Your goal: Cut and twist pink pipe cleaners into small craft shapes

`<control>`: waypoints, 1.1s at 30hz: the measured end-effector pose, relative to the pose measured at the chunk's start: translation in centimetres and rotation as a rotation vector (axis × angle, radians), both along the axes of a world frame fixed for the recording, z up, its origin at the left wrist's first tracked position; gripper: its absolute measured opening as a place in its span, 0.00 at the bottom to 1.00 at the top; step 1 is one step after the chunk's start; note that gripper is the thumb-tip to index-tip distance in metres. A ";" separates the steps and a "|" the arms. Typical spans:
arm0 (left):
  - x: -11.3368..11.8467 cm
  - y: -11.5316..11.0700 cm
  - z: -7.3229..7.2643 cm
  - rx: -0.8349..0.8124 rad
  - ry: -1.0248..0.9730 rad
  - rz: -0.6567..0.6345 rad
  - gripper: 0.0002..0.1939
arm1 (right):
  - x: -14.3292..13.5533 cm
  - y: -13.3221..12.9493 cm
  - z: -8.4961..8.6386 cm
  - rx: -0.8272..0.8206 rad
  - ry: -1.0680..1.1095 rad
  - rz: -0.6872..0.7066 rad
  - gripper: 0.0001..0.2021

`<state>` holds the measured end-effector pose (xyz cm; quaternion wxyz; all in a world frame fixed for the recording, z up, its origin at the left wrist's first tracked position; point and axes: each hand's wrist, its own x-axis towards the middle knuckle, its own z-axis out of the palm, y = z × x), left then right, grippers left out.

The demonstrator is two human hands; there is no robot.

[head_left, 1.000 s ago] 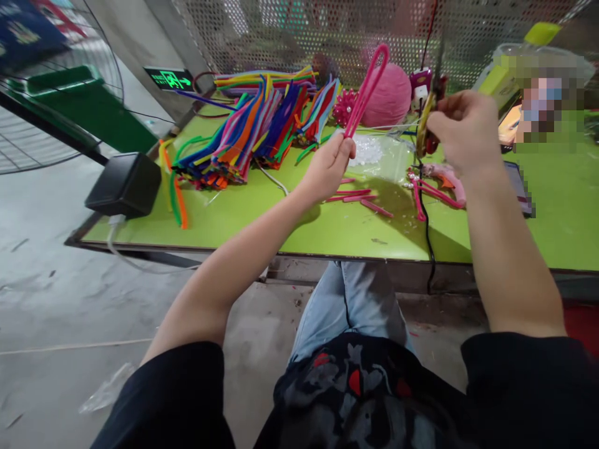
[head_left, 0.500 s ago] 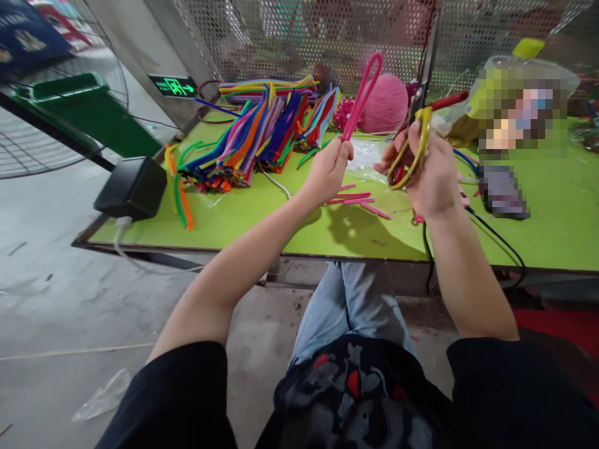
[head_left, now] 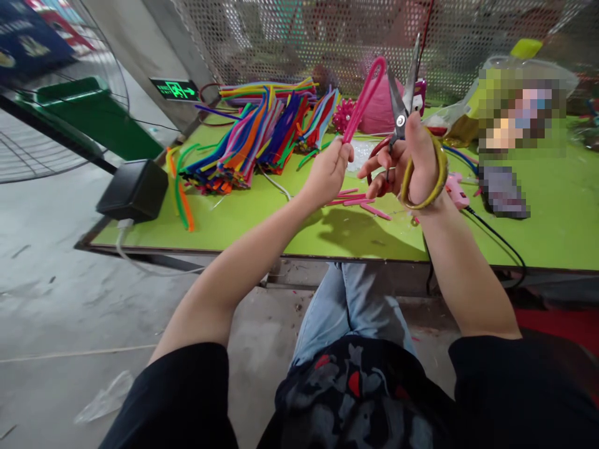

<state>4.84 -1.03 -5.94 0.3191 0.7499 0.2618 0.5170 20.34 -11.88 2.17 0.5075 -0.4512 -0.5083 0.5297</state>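
My left hand [head_left: 330,168] pinches the lower end of a looped bundle of pink pipe cleaners [head_left: 367,93], which leans up and to the right. To its right, my right hand [head_left: 412,162] holds scissors [head_left: 400,120] by the handles, with a yellow loop around the thumb side and fingers in the other loop. The scissor blades point upward and stand apart, close to the pink loop. Several short pink pieces [head_left: 374,211] lie on the green table [head_left: 243,227] below the hands. A pink ball [head_left: 374,109] sits behind, partly hidden.
Bundles of coloured pipe cleaners [head_left: 248,143] lie at the left, near a black box [head_left: 131,190] with a white cable. A pink glue gun [head_left: 457,190], a blurred phone-like object [head_left: 503,192] and a clear container [head_left: 556,78] are at the right. Perforated metal [head_left: 281,37] stands behind.
The scissors have turned upright in my right hand, and their blades now show, spread apart. My left hand and the pink loop have hardly moved.
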 end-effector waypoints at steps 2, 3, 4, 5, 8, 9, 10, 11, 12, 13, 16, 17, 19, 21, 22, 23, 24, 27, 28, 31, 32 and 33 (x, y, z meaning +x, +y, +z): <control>0.0 0.1 -0.2 0.016 -0.011 -0.008 0.33 | -0.1 0.1 -0.3 -0.008 -0.002 0.014 0.39; 0.1 0.1 -0.2 0.018 -0.011 -0.009 0.33 | -0.2 0.2 -0.4 -0.008 -0.007 0.016 0.39; 0.0 0.1 -0.2 0.020 -0.009 -0.007 0.33 | -0.3 0.2 -0.5 -0.006 -0.012 0.017 0.39; 0.0 0.0 -0.1 0.023 -0.005 -0.004 0.33 | -0.4 0.3 -0.5 0.000 -0.015 0.017 0.39; -0.1 -0.3 0.2 0.033 0.015 0.003 0.33 | -0.6 0.7 -0.4 0.040 -0.010 -0.011 0.39; -0.1 -0.4 0.3 0.039 0.026 0.002 0.33 | -0.6 0.8 -0.2 0.052 -0.008 -0.021 0.39; -0.2 -0.5 0.4 0.044 0.037 0.001 0.33 | -0.5 0.9 0.0 0.060 -0.008 -0.028 0.39; -0.2 -0.6 0.4 0.050 0.049 0.002 0.33 | -0.5 1.1 0.2 0.061 -0.012 -0.028 0.39; -0.2 -0.7 0.5 0.057 0.064 0.004 0.34 | -0.4 1.2 0.4 0.056 -0.019 -0.023 0.40; -0.2 -0.8 0.5 0.065 0.078 0.007 0.34 | -0.2 1.3 0.6 0.048 -0.027 -0.013 0.40; -0.2 -0.8 0.6 0.091 0.112 0.012 0.34 | 0.0 1.5 0.8 0.043 -0.026 -0.006 0.39; -0.2 -0.8 0.5 0.098 0.119 0.010 0.34 | 0.0 1.5 0.7 0.048 -0.018 -0.009 0.39; -0.2 -0.8 0.5 0.101 0.127 0.007 0.34 | -0.2 1.4 0.6 0.065 0.003 -0.026 0.38; -0.2 -0.7 0.5 0.101 0.138 0.010 0.34 | -0.6 1.3 0.5 0.090 0.031 -0.077 0.38; -0.2 -0.7 0.5 0.105 0.144 0.014 0.34 | -0.7 1.2 0.5 0.099 0.045 -0.101 0.38; -0.2 -0.7 0.5 0.111 0.152 0.016 0.34 | -0.9 1.1 0.5 0.105 0.056 -0.118 0.38; -0.2 -0.8 0.6 0.120 0.161 0.016 0.34 | -1.0 1.0 0.5 0.108 0.063 -0.123 0.37; -0.1 -1.0 0.8 0.155 0.204 -0.002 0.34 | -1.0 0.9 0.7 0.113 0.080 -0.095 0.36; -0.1 -1.1 0.9 0.165 0.218 -0.013 0.33 | -1.0 0.9 0.7 0.118 0.089 -0.089 0.36; 0.0 -1.3 0.9 0.176 0.227 -0.032 0.32 | -0.7 1.1 0.8 0.118 0.100 -0.096 0.36; 0.0 -1.3 0.9 0.174 0.223 -0.034 0.31 | -0.6 1.2 0.8 0.110 0.095 -0.114 0.36; 0.1 -1.3 0.8 0.173 0.217 -0.036 0.30 | -0.4 1.3 0.8 0.101 0.085 -0.133 0.36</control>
